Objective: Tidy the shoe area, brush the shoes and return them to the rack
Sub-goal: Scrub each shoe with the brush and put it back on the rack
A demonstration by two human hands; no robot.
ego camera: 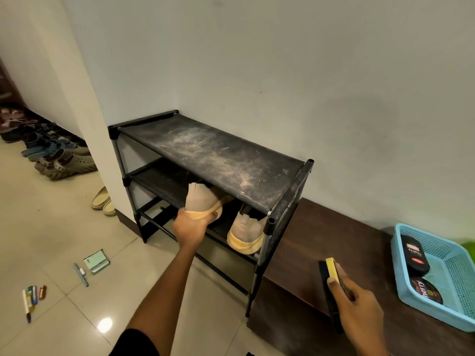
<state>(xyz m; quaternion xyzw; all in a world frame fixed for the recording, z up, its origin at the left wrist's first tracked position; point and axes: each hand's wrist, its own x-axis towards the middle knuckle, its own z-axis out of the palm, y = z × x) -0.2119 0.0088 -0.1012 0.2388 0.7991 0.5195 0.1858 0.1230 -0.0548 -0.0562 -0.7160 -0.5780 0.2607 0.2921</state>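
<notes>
A black three-tier shoe rack stands against the wall, its top shelf dusty. My left hand grips a beige shoe with a yellow sole by the heel, at the front of the middle shelf. Its partner, a second beige shoe, rests on that shelf to the right, heel outward. My right hand holds a black brush with a yellow back above the dark wooden bench.
A blue plastic basket on the bench holds a black brush and a polish tin. Loose shoes line the wall at far left, and a pale pair lies by the pillar. Small items and a booklet are scattered on the tiled floor.
</notes>
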